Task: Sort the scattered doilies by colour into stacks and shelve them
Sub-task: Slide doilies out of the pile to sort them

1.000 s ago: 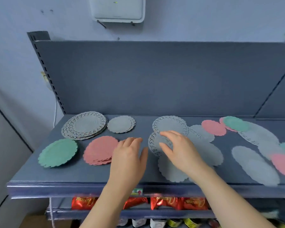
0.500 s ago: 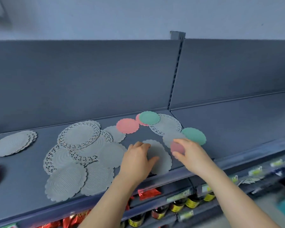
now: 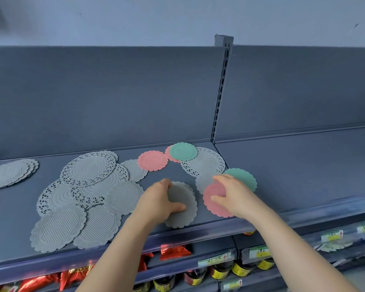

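Note:
Scattered doilies lie on a grey shelf (image 3: pixel 299 165). My left hand (image 3: pixel 158 200) grips the left edge of a grey doily (image 3: pixel 182 207) near the shelf's front. My right hand (image 3: pixel 233 194) holds a pink doily (image 3: pixel 214 200), its edge tilted up off the shelf. Just behind that hand lie a green doily (image 3: pixel 243 178) and a small grey one (image 3: pixel 204 180). Further back sit a pink doily (image 3: pixel 153 160), a second green doily (image 3: pixel 183 151) over another pink one, and a large lacy grey doily (image 3: pixel 207 162). Several grey doilies (image 3: pixel 89 186) overlap at the left.
A neat grey stack (image 3: pixel 9 172) sits at the far left of the shelf. An upright slotted post (image 3: pixel 219 91) divides the back panel. Below the shelf's front lip (image 3: pixel 219 228) are red packets (image 3: pixel 173 251) and yellow-labelled jars (image 3: pixel 219 270).
The view has swung right from the sorted stacks to the scattered doilies. My left hand has closed on the grey doily and my right hand has drawn the pink doily nearer and lifted it.

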The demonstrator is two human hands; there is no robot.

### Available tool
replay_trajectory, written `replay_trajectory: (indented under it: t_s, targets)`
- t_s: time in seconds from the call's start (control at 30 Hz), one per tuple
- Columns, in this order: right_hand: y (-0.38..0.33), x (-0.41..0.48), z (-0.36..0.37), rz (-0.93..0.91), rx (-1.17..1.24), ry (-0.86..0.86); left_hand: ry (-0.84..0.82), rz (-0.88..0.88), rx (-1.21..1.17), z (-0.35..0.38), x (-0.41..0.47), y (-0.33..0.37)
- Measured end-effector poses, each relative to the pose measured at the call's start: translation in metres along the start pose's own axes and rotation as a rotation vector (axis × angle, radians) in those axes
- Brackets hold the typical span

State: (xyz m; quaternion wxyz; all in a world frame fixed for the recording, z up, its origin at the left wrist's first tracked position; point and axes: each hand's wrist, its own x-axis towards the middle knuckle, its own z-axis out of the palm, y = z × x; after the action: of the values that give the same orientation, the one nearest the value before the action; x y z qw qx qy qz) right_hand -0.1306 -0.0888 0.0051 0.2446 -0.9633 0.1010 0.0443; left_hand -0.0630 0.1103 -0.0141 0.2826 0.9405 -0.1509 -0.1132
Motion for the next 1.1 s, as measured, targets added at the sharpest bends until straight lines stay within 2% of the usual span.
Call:
replay_trajectory:
  t_s: [0.27, 0.4, 0.57, 0.83, 0.97, 1.1]
  targets:
    - [-0.034, 0.018, 0.011, -0.124, -0.049, -0.079, 0.318, -0.084, -0.152, -0.024, -0.002, -0.015]
    - [-0.054, 0.032, 0.022, -0.193, -0.066, -0.163, 0.402, -0.114, -0.207, -0.030, -0.015, -0.028]
    - [-0.064, 0.043, 0.028, -0.130, 0.004, -0.162, 0.494, -0.115, -0.290, -0.038, -0.030, -0.038]
    - [-0.118, 0.046, 0.036, -0.353, 0.253, 0.086, 0.656, -0.171, -0.376, -0.073, -0.059, -0.073]
    - [-0.173, 0.050, 0.055, -0.438, 0.336, 0.087, 0.787, -0.172, -0.332, -0.103, -0.078, -0.114]
    - [-0.230, 0.058, 0.082, -0.433, 0.297, 0.072, 0.868, -0.210, -0.342, -0.140, -0.084, -0.168]
